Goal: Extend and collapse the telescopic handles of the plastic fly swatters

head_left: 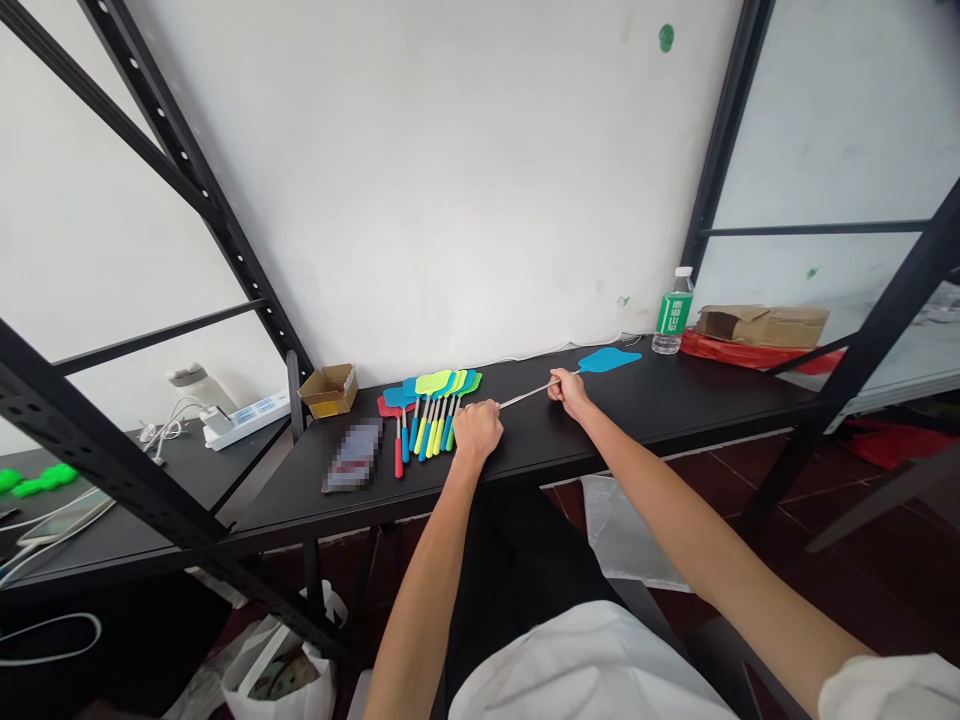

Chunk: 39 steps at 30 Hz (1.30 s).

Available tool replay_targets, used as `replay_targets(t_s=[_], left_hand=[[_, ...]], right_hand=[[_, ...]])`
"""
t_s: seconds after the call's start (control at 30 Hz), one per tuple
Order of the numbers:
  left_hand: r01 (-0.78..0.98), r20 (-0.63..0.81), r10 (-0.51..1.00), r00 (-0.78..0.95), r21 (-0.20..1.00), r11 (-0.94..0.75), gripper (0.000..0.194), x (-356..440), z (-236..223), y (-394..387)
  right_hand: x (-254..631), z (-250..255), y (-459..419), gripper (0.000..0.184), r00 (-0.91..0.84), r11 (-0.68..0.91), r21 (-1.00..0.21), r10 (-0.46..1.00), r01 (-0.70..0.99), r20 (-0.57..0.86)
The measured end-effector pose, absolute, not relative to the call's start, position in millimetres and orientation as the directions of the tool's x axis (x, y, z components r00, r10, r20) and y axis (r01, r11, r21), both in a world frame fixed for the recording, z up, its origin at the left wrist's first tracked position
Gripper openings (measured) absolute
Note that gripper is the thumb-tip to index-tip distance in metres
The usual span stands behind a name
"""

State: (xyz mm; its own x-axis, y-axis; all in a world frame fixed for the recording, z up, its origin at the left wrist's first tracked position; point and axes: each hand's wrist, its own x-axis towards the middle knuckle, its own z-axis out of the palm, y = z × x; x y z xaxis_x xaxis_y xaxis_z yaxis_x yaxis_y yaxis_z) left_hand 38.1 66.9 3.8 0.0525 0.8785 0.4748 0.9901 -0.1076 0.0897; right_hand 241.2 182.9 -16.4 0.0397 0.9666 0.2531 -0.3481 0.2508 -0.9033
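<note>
Against a broad white wall (480,200) runs a black tabletop (675,400), and the person sits close up to it, both arms reaching over its near edge. On its left half a row of fly swatters (433,383) in red, blue, yellow and green is fanned side by side, heads toward the wall and handles toward the person. Right of that row is the blue fly swatter (609,360) in hand, its long axis set crosswise to the others, running from the left hand (478,430) rightward and slightly away, toward a plastic water bottle (673,318) near the wall. Its flat blue head points beyond the right hand (568,392), which is clearly the nearer of the two; from where I stand I can't tell whether that head touches the table. The left hand is curled into a fist at the other end, just beside the row's green end, and hides whatever handle is inside it. The right hand's fingers are drawn together, pinching the shaft close below the head. Between the two hands a bare stretch of thin metal rod (527,394) shows, looking straight and rising gently toward the right.
</note>
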Motion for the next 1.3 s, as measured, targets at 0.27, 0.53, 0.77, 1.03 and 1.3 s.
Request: replay_targets(t_s=[0.27,0.53,0.77,1.03,1.3], left_hand=[[0.99,0.469,0.88,0.072,0.073,-0.12,0.041,39,4,67],[0.964,0.552,0.821,0.146,0.109,-0.244,0.033,30,3,65],[0.937,0.576,0.797,0.183,0.143,-0.319,0.009,29,2,65],[0.938,0.56,0.803,0.206,0.121,-0.325,0.016,32,1,66],[0.966,0.597,0.787,0.158,0.07,-0.247,0.03,36,-2,69]], right_hand=[[241,-15,184,0.043,0.067,0.252,-0.899,0.967,-0.358,0.244],[243,-16,183,0.044,0.041,0.25,-0.908,0.967,-0.337,0.251],[242,-21,185,0.054,-0.058,0.224,-0.926,0.966,-0.305,0.253],[242,-17,183,0.049,-0.082,0.221,-0.916,0.962,-0.336,0.262],[240,-12,180,0.044,-0.079,0.207,-0.911,0.965,-0.355,0.25]])
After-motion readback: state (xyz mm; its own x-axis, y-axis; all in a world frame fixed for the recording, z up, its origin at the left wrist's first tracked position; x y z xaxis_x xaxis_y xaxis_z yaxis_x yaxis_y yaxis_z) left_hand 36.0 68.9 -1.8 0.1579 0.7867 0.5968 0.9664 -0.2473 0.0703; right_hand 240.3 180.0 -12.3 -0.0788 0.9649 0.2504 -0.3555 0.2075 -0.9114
